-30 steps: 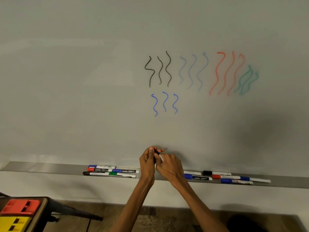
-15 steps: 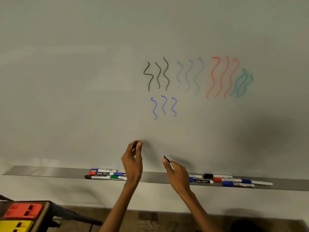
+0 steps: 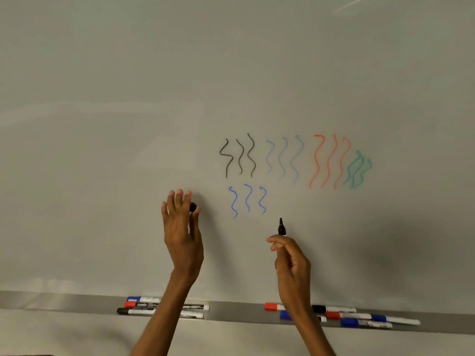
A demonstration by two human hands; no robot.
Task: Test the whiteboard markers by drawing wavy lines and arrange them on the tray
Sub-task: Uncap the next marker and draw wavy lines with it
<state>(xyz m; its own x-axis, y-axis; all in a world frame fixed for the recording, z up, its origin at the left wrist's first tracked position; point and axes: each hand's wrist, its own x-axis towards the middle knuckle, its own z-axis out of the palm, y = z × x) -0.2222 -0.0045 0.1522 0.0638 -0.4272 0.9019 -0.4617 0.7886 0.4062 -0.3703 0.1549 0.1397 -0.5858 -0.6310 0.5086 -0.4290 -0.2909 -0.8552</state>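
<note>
Marker in use: a slim black whiteboard marker (image 3: pixel 281 227), uncapped, stands upright with its tip up, in front of the board just below and right of the blue lines; whether the tip touches the board cannot be told.
Right hand: the right hand (image 3: pixel 293 263) has its fingers curled round the marker's lower barrel, which they hide.
Cap: a small black cap (image 3: pixel 193 207) is up at the left, well apart from the marker.
Left hand: the left hand (image 3: pixel 181 232) pinches the cap between thumb and forefinger, the other fingers straight and pointing up.
Drawn lines: three black wavy lines (image 3: pixel 239 156), three pale blue wavy lines (image 3: pixel 284 158), three red wavy lines (image 3: pixel 330 161) and crowded green wavy lines (image 3: pixel 357 169) form a row; three bright blue wavy lines (image 3: pixel 247 201) sit beneath the black ones.
Board: a white glossy whiteboard (image 3: pixel 102 150).
Tray: a long grey metal tray (image 3: pixel 231 310) runs along the board's lower edge.
Left group: capped markers (image 3: pixel 138 305) with blue, red and black caps lie behind the left forearm.
Right group: more capped markers (image 3: pixel 359 318), red, black and blue, lie beside the right forearm.
</note>
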